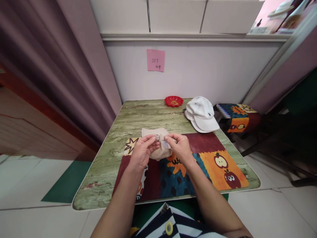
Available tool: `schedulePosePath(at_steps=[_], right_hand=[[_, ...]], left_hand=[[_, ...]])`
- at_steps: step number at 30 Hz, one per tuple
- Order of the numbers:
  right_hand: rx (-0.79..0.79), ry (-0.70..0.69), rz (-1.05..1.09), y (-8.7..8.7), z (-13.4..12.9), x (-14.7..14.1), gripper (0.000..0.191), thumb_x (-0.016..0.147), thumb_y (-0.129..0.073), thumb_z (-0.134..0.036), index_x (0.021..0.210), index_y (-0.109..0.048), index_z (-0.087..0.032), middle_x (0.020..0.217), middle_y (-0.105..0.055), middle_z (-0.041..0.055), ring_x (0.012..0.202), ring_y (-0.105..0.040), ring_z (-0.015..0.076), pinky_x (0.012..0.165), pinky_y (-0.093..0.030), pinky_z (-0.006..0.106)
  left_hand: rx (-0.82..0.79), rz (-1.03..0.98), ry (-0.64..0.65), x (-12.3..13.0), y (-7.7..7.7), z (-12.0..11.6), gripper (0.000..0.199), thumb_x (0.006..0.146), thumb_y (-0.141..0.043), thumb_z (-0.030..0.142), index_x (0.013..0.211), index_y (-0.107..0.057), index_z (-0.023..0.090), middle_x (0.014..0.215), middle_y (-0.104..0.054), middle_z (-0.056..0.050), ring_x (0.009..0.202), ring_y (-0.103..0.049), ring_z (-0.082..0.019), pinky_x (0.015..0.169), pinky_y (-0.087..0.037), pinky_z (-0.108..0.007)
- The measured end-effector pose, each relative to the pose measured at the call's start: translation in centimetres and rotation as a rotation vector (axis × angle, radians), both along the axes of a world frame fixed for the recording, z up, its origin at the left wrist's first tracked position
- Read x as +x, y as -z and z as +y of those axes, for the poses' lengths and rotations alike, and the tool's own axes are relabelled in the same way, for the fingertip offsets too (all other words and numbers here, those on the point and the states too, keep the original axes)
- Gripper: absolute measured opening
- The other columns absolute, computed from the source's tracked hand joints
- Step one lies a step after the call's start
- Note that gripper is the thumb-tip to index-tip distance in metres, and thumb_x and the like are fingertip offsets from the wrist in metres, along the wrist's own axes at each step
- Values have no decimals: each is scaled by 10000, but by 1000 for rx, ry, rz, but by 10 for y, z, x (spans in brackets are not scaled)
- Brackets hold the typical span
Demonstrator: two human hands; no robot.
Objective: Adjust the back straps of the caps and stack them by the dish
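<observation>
Both hands are on a beige cap near the middle of the table, its brim pointing away from me. My left hand pinches the small buckle or strap end at the cap's back between thumb and finger. On the other side, my right hand pinches the strap close to the same spot. The exact form of the fastener is too small to tell. Stacked white caps sit at the table's back right, the top one with a small dark blue logo.
A red scalloped dish stands at the table's back edge. A colourful mat lies under my hands on the green wood-patterned table. A pink note is on the wall; a stool stands to the right.
</observation>
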State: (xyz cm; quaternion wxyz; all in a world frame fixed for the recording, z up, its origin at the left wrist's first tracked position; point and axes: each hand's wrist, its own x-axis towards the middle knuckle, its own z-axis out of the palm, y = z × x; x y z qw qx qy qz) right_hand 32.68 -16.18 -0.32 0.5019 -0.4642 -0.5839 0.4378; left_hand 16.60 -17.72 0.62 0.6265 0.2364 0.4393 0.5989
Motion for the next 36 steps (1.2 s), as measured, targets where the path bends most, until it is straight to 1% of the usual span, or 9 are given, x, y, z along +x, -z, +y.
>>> schedulePosePath(at_steps=[4, 8, 11, 16, 19, 23, 27, 32, 36], right_hand=[[-38, -41, 61, 3, 2, -2, 290, 806, -658, -450, 746, -715, -172, 662, -643, -7, 602, -521, 132, 588, -396, 241], [-40, -32, 32, 4, 3, -3, 290, 800, -657, -438, 702, -697, -168, 614, -591, -21, 571, -469, 116, 572, -372, 238], [-37, -46, -4, 6, 4, -1, 289, 797, -653, -437, 685, -691, -173, 592, -574, -27, 557, -460, 117, 561, -370, 238], [-8, -59, -98, 5, 7, 4, 296, 814, -635, -452, 713, -708, -183, 610, -597, -24, 548, -469, 118, 555, -362, 238], [48, -17, -198, 2, 5, 5, 284, 823, -626, -442, 724, -717, -192, 592, -597, -27, 526, -460, 117, 548, -344, 241], [132, 40, -289, -3, 1, 4, 241, 825, -615, -390, 706, -715, -206, 599, -636, -19, 544, -512, 132, 562, -346, 246], [140, 55, -326, -8, -2, 5, 203, 813, -610, -351, 697, -708, -216, 605, -655, -21, 513, -509, 129, 552, -336, 252], [158, 60, -386, -12, -3, 10, 177, 801, -606, -325, 691, -701, -225, 644, -678, -12, 558, -539, 143, 565, -332, 254], [171, 58, -410, -12, -3, 12, 167, 791, -602, -309, 680, -695, -225, 637, -678, -10, 570, -545, 150, 558, -319, 253]], left_hand=[[2, -1, 14, 0, -1, -1, 173, 702, -788, 110, 852, -703, 99, 723, -735, -48, 604, -698, -126, 622, -603, -226], [4, 0, 21, 0, -1, -1, 186, 702, -788, 112, 864, -699, 99, 725, -734, -47, 607, -697, -124, 618, -601, -222], [6, 13, 25, 1, -1, -1, 187, 699, -791, 115, 863, -701, 103, 711, -728, -42, 603, -695, -125, 607, -598, -219], [15, 41, 34, 1, -3, -2, 183, 688, -799, 128, 846, -710, 108, 709, -725, -32, 584, -687, -121, 598, -594, -222], [13, 49, 36, 2, -4, -2, 186, 687, -801, 132, 848, -708, 113, 714, -727, -32, 591, -688, -119, 606, -589, -222], [23, 64, 41, 2, -3, -2, 220, 671, -819, 153, 854, -705, 113, 724, -728, -33, 595, -686, -119, 611, -584, -225], [49, 116, 43, 2, 1, -3, 291, 630, -861, 211, 856, -708, 112, 735, -733, -38, 599, -685, -123, 618, -583, -233], [87, 215, 50, 3, 4, -3, 370, 585, -897, 282, 859, -718, 108, 737, -736, -43, 595, -677, -122, 611, -572, -232], [83, 207, 60, 5, 2, -4, 375, 570, -904, 303, 837, -717, 117, 735, -736, -40, 586, -667, -117, 616, -568, -238]])
